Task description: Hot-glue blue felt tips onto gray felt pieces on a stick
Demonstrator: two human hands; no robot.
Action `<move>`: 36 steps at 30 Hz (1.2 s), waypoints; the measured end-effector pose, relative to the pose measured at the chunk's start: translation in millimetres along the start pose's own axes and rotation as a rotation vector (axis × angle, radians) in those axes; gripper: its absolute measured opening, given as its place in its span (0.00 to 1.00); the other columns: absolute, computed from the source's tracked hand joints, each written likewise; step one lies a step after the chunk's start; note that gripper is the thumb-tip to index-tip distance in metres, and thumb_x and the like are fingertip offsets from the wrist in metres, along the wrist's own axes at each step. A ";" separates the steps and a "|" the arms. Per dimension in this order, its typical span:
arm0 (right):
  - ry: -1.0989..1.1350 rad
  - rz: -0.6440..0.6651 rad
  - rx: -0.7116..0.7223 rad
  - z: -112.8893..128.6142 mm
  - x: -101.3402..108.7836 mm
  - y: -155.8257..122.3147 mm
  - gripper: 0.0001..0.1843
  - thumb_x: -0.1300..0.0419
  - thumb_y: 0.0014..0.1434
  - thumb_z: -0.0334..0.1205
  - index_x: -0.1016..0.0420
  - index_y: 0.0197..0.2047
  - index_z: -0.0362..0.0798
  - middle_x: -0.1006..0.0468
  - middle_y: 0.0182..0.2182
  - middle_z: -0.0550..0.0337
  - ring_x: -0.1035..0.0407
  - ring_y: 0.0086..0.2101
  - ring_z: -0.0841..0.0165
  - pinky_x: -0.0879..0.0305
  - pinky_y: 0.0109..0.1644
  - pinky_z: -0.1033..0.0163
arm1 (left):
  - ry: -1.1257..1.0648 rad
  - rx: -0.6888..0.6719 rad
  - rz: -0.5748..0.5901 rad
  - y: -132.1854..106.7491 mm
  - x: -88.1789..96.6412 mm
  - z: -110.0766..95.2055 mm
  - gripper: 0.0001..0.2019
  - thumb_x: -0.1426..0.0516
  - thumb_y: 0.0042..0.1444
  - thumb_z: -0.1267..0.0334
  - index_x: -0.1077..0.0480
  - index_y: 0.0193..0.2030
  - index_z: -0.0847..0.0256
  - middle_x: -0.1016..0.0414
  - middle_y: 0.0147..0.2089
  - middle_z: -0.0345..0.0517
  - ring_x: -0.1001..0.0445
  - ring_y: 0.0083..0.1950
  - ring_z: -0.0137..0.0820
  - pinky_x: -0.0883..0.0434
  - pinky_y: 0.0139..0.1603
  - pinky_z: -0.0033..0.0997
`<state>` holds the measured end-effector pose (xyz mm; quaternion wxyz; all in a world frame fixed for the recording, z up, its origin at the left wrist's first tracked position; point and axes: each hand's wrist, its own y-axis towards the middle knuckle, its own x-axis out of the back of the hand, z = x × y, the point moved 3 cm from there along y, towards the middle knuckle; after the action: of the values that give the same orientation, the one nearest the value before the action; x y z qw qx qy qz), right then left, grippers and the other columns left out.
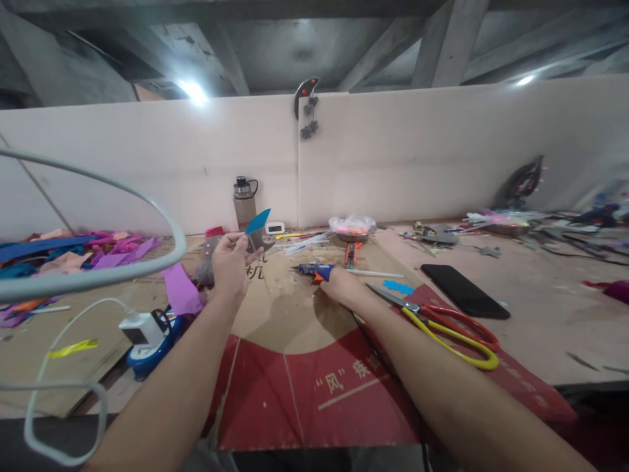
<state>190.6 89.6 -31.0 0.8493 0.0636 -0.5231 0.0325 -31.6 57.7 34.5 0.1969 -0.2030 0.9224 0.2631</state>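
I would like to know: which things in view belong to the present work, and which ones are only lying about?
Belonging to the work:
blue leaf-shaped piece, in the left grip
glue gun, in the right grip
cardboard, underneath
scissors, perhaps; not held

Apparently just lying about:
black phone
bottle, by the partition
small white device

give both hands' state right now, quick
Left hand: holding up a blue leaf-shaped piece.
Right hand: closed around the glue gun.
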 end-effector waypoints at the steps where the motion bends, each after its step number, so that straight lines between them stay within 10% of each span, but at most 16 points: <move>1: 0.017 0.005 -0.008 -0.9 1.1 2.1 0.13 0.45 0.50 0.39 0.24 0.35 0.42 0.22 0.33 0.46 0.28 0.34 0.61 0.38 0.33 0.64 | -0.021 0.023 0.007 -0.5 0.0 1.0 0.09 0.39 0.42 0.63 0.36 0.29 0.62 0.39 0.19 0.29 0.41 0.17 0.15 0.25 0.37 0.35; 9: 0.707 -0.308 0.111 16.2 43.6 -11.3 0.16 0.47 0.48 0.35 0.34 0.42 0.48 0.26 0.31 0.56 0.32 0.27 0.67 0.35 0.30 0.63 | -0.083 0.103 0.019 -0.2 3.2 5.7 0.10 0.38 0.42 0.64 0.36 0.28 0.62 0.40 0.19 0.28 0.44 0.16 0.14 0.25 0.39 0.37; 14: 1.174 -0.124 0.417 44.8 48.5 -35.0 0.18 0.49 0.47 0.33 0.40 0.44 0.53 0.28 0.41 0.58 0.33 0.29 0.70 0.34 0.27 0.64 | -0.024 0.114 0.034 -3.7 0.6 8.1 0.10 0.38 0.42 0.64 0.35 0.28 0.62 0.42 0.18 0.28 0.44 0.17 0.15 0.25 0.38 0.37; 36: 0.683 -0.272 0.638 57.5 41.4 -50.8 0.09 0.50 0.55 0.33 0.37 0.41 0.46 0.30 0.35 0.55 0.37 0.35 0.66 0.40 0.41 0.59 | 0.098 0.060 0.111 -11.9 -7.1 14.9 0.10 0.38 0.43 0.61 0.32 0.29 0.64 0.35 0.23 0.34 0.38 0.20 0.17 0.25 0.36 0.34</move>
<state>164.6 30.7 27.7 0.9069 0.3744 -0.1656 0.0991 -16.1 58.7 21.4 0.1429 -0.1581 0.9482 0.2356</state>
